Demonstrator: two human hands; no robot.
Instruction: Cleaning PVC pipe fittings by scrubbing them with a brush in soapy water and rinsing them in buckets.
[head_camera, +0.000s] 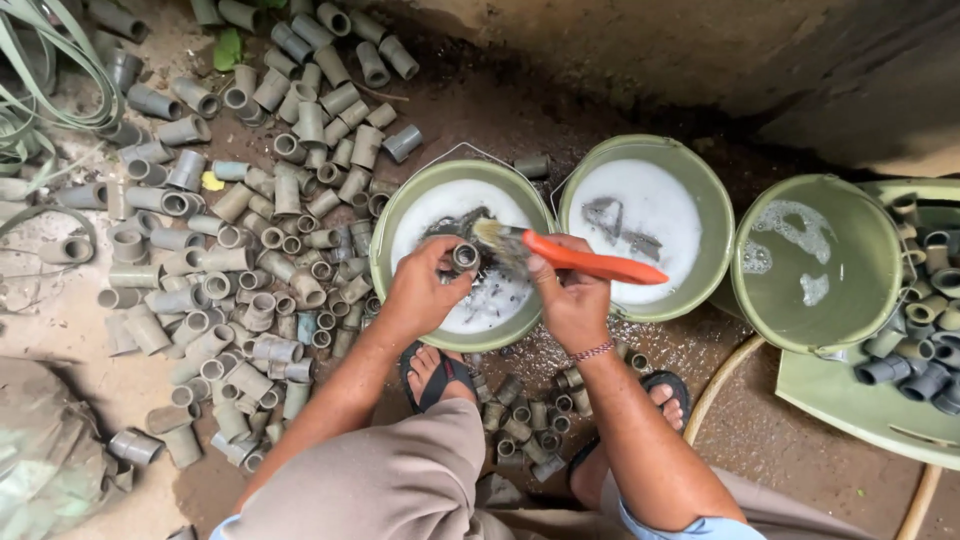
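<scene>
Two hands over soapy bucket (385, 262): left hand (425, 290) pinches wet pipe fitting (465, 257), likely slippery, rigid; right hand (570, 300) clenches orange-handled brush (570, 260).

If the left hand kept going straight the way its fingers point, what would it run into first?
Probably the brush bristles: the left hand holds a small pipe fitting over the foamy bucket, fingers aimed up-right at them. Depth is unclear.

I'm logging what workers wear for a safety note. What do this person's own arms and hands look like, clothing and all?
Both hands, left hand and right hand, are bare, with no gloves. The forearms are uncovered; light blue sleeves end near the elbows. A thin beaded bracelet circles the right wrist.
</scene>
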